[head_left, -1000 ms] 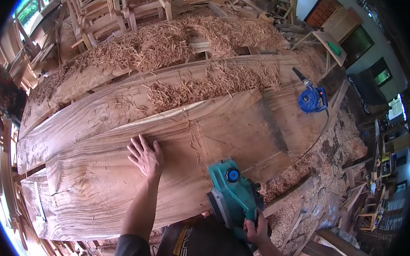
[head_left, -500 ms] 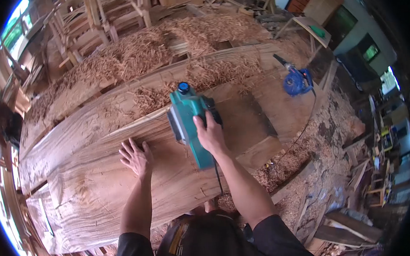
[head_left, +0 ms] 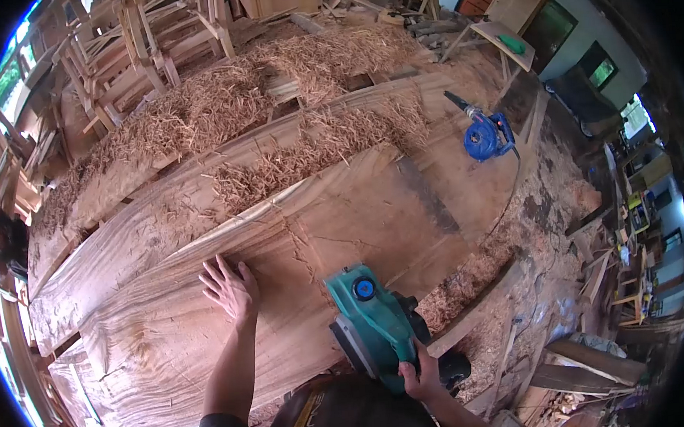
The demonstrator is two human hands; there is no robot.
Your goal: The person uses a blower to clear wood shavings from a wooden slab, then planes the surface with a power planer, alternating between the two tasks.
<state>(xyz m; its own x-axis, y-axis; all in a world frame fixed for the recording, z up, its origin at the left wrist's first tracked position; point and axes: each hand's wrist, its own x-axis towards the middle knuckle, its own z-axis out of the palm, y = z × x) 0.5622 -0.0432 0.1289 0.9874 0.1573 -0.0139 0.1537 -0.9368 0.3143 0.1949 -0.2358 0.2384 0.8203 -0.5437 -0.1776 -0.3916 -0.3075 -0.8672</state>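
A green electric planer (head_left: pixel 374 321) with a blue front knob sits at the near edge of a broad wooden slab (head_left: pixel 169 334). My right hand (head_left: pixel 421 375) is wrapped round its rear handle, close to my body. Fingers spread, my left hand (head_left: pixel 231 289) lies flat on the slab to the left of the planer. A line of fine shavings crosses the wood between the hand and the planer. The planer's underside is hidden.
Curly wood shavings (head_left: pixel 276 164) are heaped beyond the slab. A blue blower (head_left: pixel 488 136) with a cord lies at the far right on the wood. Wooden frames (head_left: pixel 148 53) stand at the back left, and offcuts (head_left: pixel 594 366) lie at the lower right.
My right hand has drawn the planer from the slab's far side back toward my body and slightly right. My left hand stays in about the same place.
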